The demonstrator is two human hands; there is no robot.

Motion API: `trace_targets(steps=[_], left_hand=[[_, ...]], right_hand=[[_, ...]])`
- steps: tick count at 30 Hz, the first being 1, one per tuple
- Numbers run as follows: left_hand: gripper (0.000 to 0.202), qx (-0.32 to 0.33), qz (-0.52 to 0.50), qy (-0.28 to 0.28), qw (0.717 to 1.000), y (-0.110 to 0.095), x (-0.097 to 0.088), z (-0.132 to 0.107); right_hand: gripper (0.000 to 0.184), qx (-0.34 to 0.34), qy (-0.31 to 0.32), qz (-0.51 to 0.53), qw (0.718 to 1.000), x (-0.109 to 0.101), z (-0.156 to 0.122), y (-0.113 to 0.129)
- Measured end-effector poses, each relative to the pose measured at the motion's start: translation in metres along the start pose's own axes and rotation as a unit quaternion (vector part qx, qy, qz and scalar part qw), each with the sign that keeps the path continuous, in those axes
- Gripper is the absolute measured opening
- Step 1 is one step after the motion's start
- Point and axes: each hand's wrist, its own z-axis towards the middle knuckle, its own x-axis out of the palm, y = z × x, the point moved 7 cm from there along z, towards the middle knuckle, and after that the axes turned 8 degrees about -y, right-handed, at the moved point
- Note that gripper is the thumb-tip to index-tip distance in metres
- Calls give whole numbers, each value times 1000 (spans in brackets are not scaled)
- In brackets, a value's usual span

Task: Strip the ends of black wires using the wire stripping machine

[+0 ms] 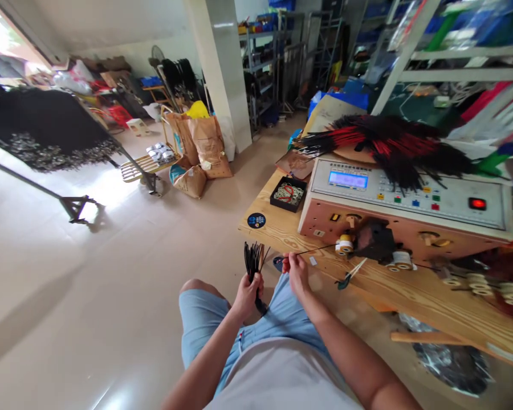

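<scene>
My left hand [248,293] is closed around a bundle of black wires [253,261], whose ends fan out above the fist while the other end hangs below it. With its fingers pinched, my right hand [297,273] grips a single black wire [316,249]. That wire runs right to the rollers [344,245] on the front of a benchtop machine [406,210]. The machine's blue display [348,180] is lit, and so is its red switch [477,203]. A heap of black and red wires [380,142] lies on top of it.
On the wooden table [277,228] sit a black box [288,193] of rubber bands and a pair of green-handled snips [346,280]. Paper sacks [211,145] and a wheeled rack [47,131] hung with black strands stand on the left. Shelving rises behind.
</scene>
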Motion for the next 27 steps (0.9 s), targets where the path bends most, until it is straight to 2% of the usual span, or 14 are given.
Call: trace_targets(steps=[3, 6, 8, 11, 15, 20, 23, 24, 25, 27], left_hand=[[43, 5, 7, -12, 1000, 0, -3, 4], [46, 7, 27, -45, 999, 4, -7, 10], [49, 10, 34, -73, 997, 6, -10, 13], [52, 5, 35, -95, 995, 8, -14, 14], [53, -15, 31, -88, 996, 9, -16, 9], [47, -1, 0, -77, 997, 5, -14, 3], [45, 4, -6, -79, 997, 4, -14, 4], [45, 5, -3, -79, 997, 3, -14, 5], [45, 5, 1, -80, 997, 3, -15, 6], [44, 2, 3, -84, 996, 2, -17, 8]], right_hand=[[61, 20, 57, -76, 995, -1, -15, -13], [57, 36, 190, -191, 962, 12, -35, -27], [48, 1, 261, -268, 927, 20, -51, -33], [33, -77, 322, -337, 881, 29, -77, -36], [24, -100, 370, -359, 851, 33, -101, -42], [22, -63, 411, -335, 846, 32, -111, -52], [20, -28, 443, -320, 837, 30, -108, -55], [20, -14, 431, -312, 846, 27, -100, -53], [21, -2, 399, -298, 867, 23, -87, -48], [30, 17, 273, -232, 933, 11, -50, -28]])
